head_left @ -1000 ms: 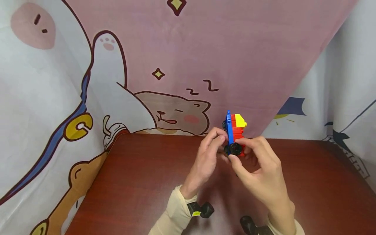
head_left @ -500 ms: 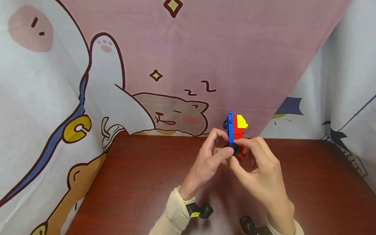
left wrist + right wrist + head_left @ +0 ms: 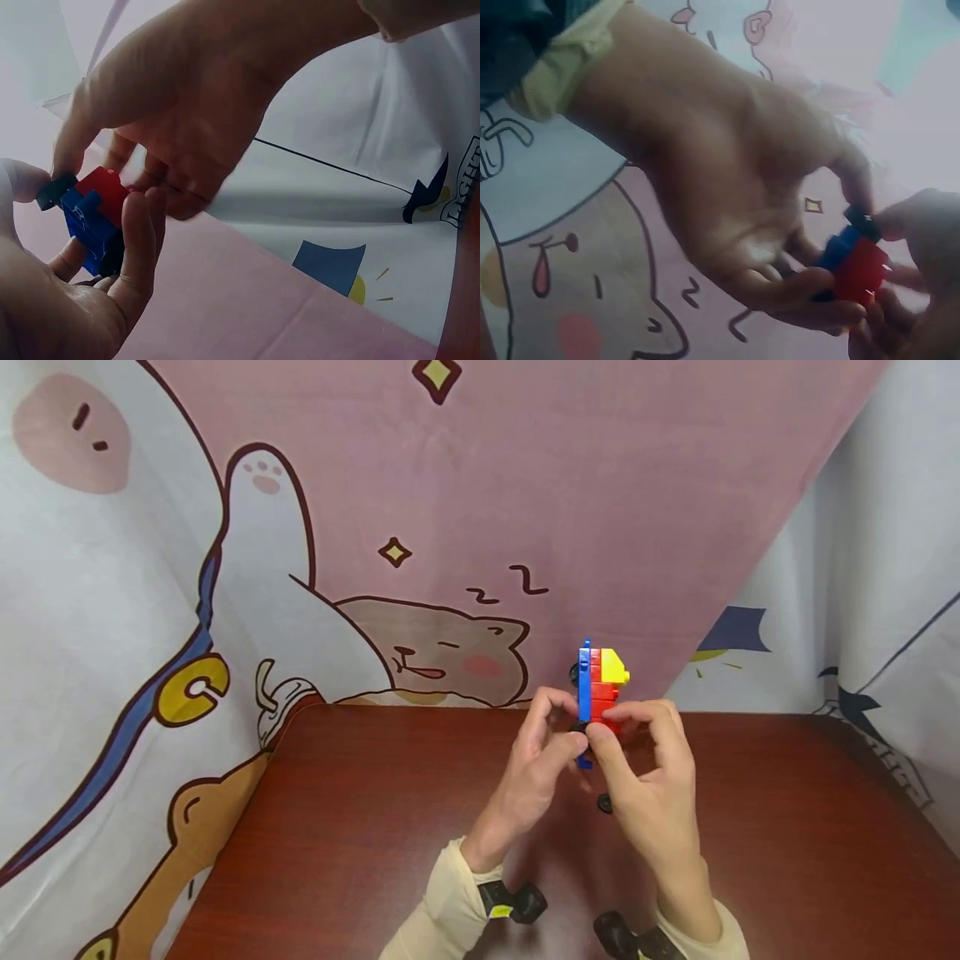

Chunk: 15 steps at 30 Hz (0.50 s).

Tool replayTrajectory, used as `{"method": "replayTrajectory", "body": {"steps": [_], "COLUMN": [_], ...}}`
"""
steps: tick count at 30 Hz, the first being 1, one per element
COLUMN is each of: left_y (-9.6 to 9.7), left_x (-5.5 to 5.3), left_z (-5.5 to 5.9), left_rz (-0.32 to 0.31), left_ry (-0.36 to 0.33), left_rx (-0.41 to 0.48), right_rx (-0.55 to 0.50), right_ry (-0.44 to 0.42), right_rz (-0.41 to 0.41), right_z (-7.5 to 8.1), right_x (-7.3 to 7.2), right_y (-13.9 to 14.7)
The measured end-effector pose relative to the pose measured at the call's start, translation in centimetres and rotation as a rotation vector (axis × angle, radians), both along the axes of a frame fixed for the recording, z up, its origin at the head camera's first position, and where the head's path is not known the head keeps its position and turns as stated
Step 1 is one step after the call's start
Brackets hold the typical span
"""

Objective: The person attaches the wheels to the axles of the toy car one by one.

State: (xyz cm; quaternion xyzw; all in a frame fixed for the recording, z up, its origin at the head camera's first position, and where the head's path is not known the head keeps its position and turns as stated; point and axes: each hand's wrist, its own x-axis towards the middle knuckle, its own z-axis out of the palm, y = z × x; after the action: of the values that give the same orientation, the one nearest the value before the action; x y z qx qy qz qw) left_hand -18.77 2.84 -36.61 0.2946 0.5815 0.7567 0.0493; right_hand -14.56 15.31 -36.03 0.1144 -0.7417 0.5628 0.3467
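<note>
A building-block toy car (image 3: 597,681) is held between both hands, its long side upright. It has a blue base, stacked red bricks and a yellow sloped brick (image 3: 613,667). My left hand (image 3: 528,768) grips it from the left, thumb at the dark part near the base's lower end. My right hand (image 3: 652,777) pinches the lower end between thumb and forefinger. In the left wrist view a small black part (image 3: 56,191) sits at the blue end between the thumbs; its exact kind is unclear. Below the hands is a black wheel (image 3: 605,803).
A reddish-brown tabletop (image 3: 375,810) lies beneath the hands. A printed cloth (image 3: 637,485) with cartoon animals hangs behind and at both sides. Black wrist-worn devices (image 3: 527,902) hang near both cuffs.
The right hand has shifted slightly left and its thumb has moved up toward the base. The round wheel at the toy car's lower end no longer shows; a wheel appears below the hands.
</note>
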Motion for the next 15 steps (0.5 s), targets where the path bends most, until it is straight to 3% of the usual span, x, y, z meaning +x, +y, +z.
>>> {"method": "replayTrajectory", "body": {"steps": [5, 9, 12, 15], "left_y": [0.03, 0.05, 0.11, 0.17], "left_x": [0.29, 0.32, 0.24, 0.19], "left_z": [0.04, -0.03, -0.11, -0.19], "left_rz": [0.005, -0.016, -0.037, -0.07], "left_ry": [0.019, 0.039, 0.042, 0.048], "left_rx": [0.013, 0.04, 0.058, 0.069], "right_rx": [-0.142, -0.115, -0.105, -0.15], "right_ry": [-0.205, -0.356, -0.392, -0.352], "right_rz": [0.049, 0.154, 0.237, 0.3], "right_z": [0.17, 0.23, 0.06, -0.19], "right_x": [0.04, -0.1, -0.3, -0.52], "right_y": [-0.54, -0.23, 0.0, 0.13]}}
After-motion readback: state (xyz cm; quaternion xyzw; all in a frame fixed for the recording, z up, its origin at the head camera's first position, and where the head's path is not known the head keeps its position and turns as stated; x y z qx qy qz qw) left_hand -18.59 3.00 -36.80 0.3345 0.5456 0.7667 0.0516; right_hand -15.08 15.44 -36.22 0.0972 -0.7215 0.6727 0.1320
